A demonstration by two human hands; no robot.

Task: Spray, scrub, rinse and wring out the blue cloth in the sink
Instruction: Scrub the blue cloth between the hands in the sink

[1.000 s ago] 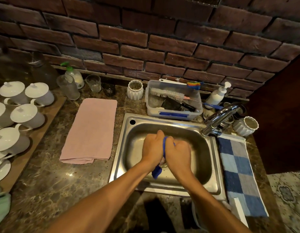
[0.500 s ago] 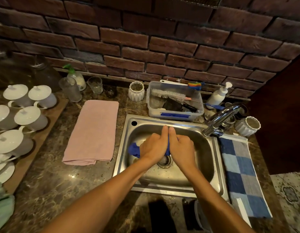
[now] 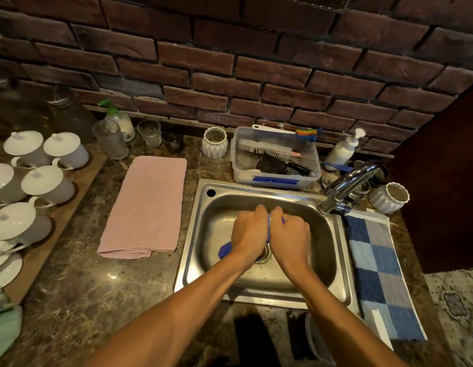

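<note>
Both hands are over the steel sink (image 3: 203, 234), pressed together above the drain. My left hand (image 3: 250, 233) and my right hand (image 3: 289, 235) are each closed on the blue cloth (image 3: 225, 250), which is bunched into a tight roll. Only a blue end below my left wrist and a thin strip between the knuckles show; the hands hide the other parts. The chrome tap (image 3: 346, 186) stands at the sink's right rear corner, with no water seen running. A spray bottle (image 3: 118, 120) with a green nozzle stands at the back left by the wall.
A pink towel (image 3: 148, 205) lies left of the sink, a blue checked cloth (image 3: 376, 271) right of it. Behind the sink sit a clear tub of brushes (image 3: 275, 157), a white pump bottle (image 3: 344, 149) and two white ribbed cups. Lidded white cups (image 3: 44, 181) on a wooden board fill the far left.
The hands have shifted on the cloth: its loose blue end went from hanging below them, to sticking out left of my left hand, to showing under my left wrist. Both fists are now closed.
</note>
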